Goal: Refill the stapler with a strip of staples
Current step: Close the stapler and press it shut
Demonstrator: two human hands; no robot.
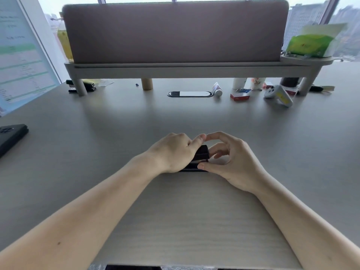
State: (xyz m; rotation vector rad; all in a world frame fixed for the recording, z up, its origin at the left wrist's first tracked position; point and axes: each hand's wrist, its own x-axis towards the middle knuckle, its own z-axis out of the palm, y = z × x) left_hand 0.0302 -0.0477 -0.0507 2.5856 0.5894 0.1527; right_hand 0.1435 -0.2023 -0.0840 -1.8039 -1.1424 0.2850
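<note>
Head view, only cam I've got. The stapler (201, 155) is black, sitting on the desk (136, 117) in the near-middle, between both hands. Only its right end shows; rest is under the left hand. From what I see its long axis runs roughly left-right across my view, visible end pointing right. Top part looks raised a bit over the base at that end, but can't tell whether it's opened or just tilted.

Left hand (173, 152) lies palm-down over the stapler, knuckles up, fingers curled round the far side, thumb stretched right along the top. Looks clamped on the body, w/ forearm coming in from lower left. Right hand (231, 160) is at the stapler's right end, wrist bent, thumb tip pressed against the low front corner, index finger arched over so it nearly meets the left thumb. Middle fingers curl loose and apart behind the end; can't tell if they hold anything, no staple strip visible to me.

Writing: a tilted screen (21, 55) at far left shows rows w/ green bands, text too blurred to read. At the back, under the shelf riser (175, 69): a small red box (239, 96), a small tube (217, 89), paper cups (257, 83), a white controller (278, 94) w/ yellow patch; no label legible. Green packet (309, 44) on the shelf's right end, print unreadable. Dark phone (10, 137) at left edge
</note>
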